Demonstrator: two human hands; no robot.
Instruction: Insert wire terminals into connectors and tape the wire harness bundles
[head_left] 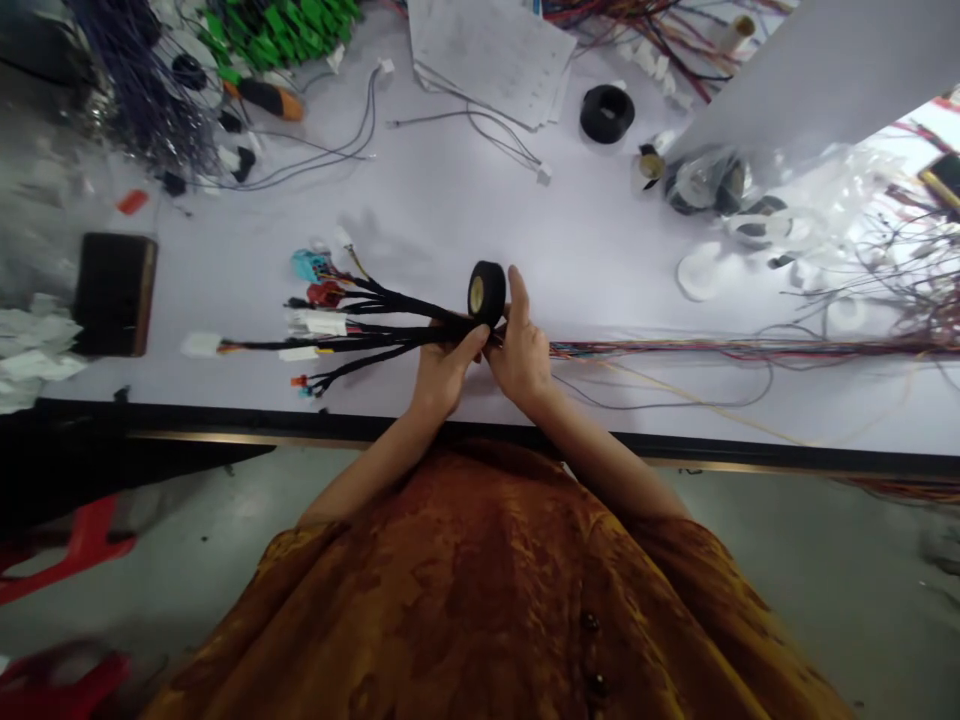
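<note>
My left hand (pixel 446 372) grips a wire harness (pixel 360 335) wrapped in black tape. Its branches fan out to the left and end in several coloured connectors, including a blue one (pixel 310 265) and a red one (pixel 325 294). A roll of black cloth tape (pixel 487 294) stands on the harness between my hands. My right hand (pixel 525 352) closes around the harness at the roll, with its thumb raised against the roll's right side. The fingers of my right hand are partly hidden.
The white table's dark front edge (pixel 375 425) lies just past my wrists. A long multicoloured wire bundle (pixel 742 349) runs right. Papers (pixel 491 55), a second black tape roll (pixel 607 113), an orange-handled tool (pixel 270 98) and a plastic bag (pixel 705 180) lie farther off.
</note>
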